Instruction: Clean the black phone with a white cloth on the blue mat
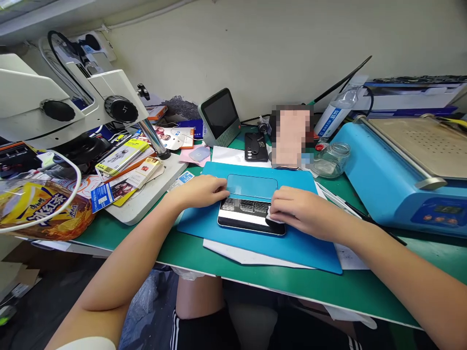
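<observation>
A phone [251, 221] lies sideways on a blue mat [292, 248], its glossy dark face reflecting light. Just beyond its far edge is a clear, dark-edged sheet [251, 185] that looks like a screen protector; whether it touches the phone I cannot tell. My left hand [207, 190] is closed, with thumb and fingertips pinching the sheet's left edge. My right hand [297, 209] is closed around a small white wipe [269, 214], which is pressed at the phone's right end. Its fingertips are partly hidden, close to the sheet's right corner.
A microscope [120, 104] stands at left, its base [134, 209] strewn with cards and boxes. Behind the mat are a black phone [256, 147], a small display [220, 116] and a glass jar [332, 160]. A blue heating machine [383, 180] occupies the right. A drink bottle [47, 209] lies left.
</observation>
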Motion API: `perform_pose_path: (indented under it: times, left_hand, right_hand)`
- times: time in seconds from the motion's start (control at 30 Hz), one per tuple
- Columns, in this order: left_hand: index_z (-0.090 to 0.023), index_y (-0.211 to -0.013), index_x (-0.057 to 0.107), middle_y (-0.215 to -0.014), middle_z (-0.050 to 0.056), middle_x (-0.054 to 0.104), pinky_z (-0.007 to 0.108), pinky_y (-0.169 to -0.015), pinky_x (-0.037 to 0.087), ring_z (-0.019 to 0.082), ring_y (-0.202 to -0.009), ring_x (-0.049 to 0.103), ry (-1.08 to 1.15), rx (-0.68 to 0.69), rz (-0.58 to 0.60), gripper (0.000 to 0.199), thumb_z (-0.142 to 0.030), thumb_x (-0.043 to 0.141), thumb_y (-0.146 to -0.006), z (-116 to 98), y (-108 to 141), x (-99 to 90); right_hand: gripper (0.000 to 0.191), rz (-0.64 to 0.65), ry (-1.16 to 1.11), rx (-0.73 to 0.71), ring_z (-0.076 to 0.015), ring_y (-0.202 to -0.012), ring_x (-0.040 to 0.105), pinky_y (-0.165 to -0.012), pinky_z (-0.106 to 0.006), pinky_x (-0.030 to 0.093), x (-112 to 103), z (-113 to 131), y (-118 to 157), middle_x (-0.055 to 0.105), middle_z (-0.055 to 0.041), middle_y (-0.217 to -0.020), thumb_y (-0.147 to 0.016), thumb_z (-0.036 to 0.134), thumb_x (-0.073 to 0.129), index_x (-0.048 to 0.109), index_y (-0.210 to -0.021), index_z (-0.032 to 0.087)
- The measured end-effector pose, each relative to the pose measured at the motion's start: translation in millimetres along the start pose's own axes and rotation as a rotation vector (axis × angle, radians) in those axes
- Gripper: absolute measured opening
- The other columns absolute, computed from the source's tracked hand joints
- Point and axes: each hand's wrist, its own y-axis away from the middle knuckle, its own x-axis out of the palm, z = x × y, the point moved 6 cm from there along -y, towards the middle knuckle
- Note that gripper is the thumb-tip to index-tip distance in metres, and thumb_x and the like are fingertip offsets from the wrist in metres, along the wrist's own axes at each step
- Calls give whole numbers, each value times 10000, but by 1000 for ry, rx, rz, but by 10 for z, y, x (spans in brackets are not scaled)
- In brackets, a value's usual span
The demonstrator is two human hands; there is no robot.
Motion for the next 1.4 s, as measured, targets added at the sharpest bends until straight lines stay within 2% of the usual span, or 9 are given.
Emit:
perform_pose_path:
  times: [0.3,0.4,0.5,0.67,0.87,1.03,1.13,1.27,1.4]
  left_hand:
    - [-239,-789,535,-770,9,671,311,-588,319,213,-708,601,6,0,-5,302,-423,457,-1016,2,1,4]
    - [-237,-793,547,-773,10,677,313,-590,324,212,-711,609,10,2,-5,300,-419,460,-1014,-10,7,-5]
    - [-234,-787,544,-769,10,678,313,-585,326,208,-700,604,8,1,-9,302,-415,463,-1016,-10,8,-11]
    - [-233,-801,553,-786,12,688,313,-593,331,207,-709,608,7,7,-9,299,-417,462,-1018,-2,1,-4]
    - [-235,-792,539,-770,18,675,317,-587,322,216,-708,602,0,8,-14,297,-414,455,-1015,-17,4,-10]
    - [-235,-785,535,-775,19,677,317,-584,324,215,-706,608,1,6,-12,308,-422,455,-1016,-24,2,-18]
    - [-233,-781,533,-765,23,672,315,-581,317,214,-700,606,-2,6,-11,308,-418,457,-1016,-24,-1,-17]
    - [-232,-771,523,-733,22,650,309,-578,309,213,-690,597,-10,4,-15,317,-419,450,-1016,-37,4,-22]
    - [-230,-766,515,-725,17,642,305,-570,310,203,-673,584,-8,2,-13,324,-424,446,-1016,-44,11,-24]
  right_hand:
    - [315,-98,82,-69,-236,-890,661,-765,-381,549,37,98,-25,727,-109,-1003,-1060,309,448,722,-953,196]
    - [266,-83,81,-131,-266,-1031,676,-878,-419,557,92,218,-36,741,-121,-1148,-1038,349,529,731,-1101,188]
    - [407,-30,66,-197,-311,-1208,631,-995,-470,521,156,355,-58,706,-138,-1306,-987,460,616,671,-1279,181]
    - [316,-76,85,-114,-280,-1019,686,-891,-453,547,100,260,-64,759,-128,-1142,-1033,408,537,746,-1098,180]
    - [538,4,65,-193,-335,-1225,604,-1044,-522,476,160,386,-93,687,-171,-1329,-944,537,650,647,-1325,158]
    - [314,-36,-7,-189,-263,-1018,668,-940,-444,512,109,352,-58,764,-117,-1102,-1005,432,587,754,-1074,174]
    - [318,-82,35,-116,-287,-1039,669,-901,-457,526,82,273,-52,751,-147,-1161,-1017,396,564,745,-1131,162]
    - [442,9,22,-175,-319,-1197,613,-1030,-498,472,140,413,-89,704,-160,-1303,-963,437,653,661,-1301,152]
    - [269,13,-43,-213,-261,-1062,655,-982,-436,482,112,444,-76,757,-104,-1149,-1000,388,605,739,-1099,176]
